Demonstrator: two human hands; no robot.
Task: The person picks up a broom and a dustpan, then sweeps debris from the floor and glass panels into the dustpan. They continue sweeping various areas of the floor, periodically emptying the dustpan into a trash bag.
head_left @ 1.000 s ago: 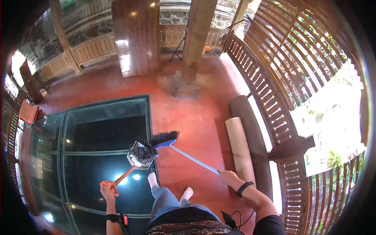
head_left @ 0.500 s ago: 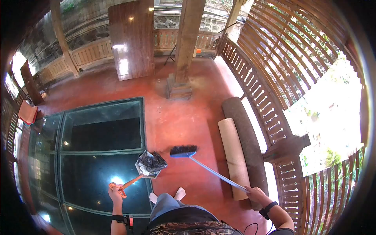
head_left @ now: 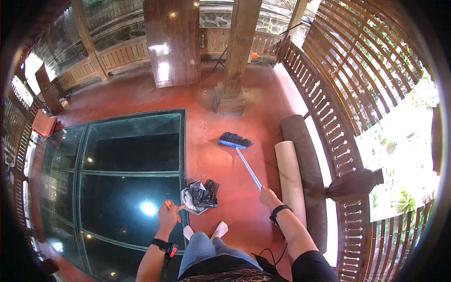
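My right hand (head_left: 268, 196) is wrapped round the handle end of a broom (head_left: 249, 169). Its blue head with black bristles (head_left: 236, 140) is out on the red floor ahead of me. My left hand (head_left: 169, 214) grips the orange handle of a dustpan (head_left: 184, 202); most of that handle is hidden by the hand. Black and pale crumpled plastic (head_left: 203, 193) fills the pan, which is beside the glass panel's edge, just ahead of my feet.
Dark-framed glass panels (head_left: 131, 197) are set in the floor (head_left: 211, 122) at left. Two rolls, one beige (head_left: 290, 174) and one dark (head_left: 307, 174), lie at right along the railing (head_left: 324, 113). A wooden post (head_left: 235, 61) stands ahead.
The broom head has moved forward and right, away from the dustpan. My right hand has moved forward and left. My left hand and the dustpan have shifted right, and the dustpan handle appears foreshortened.
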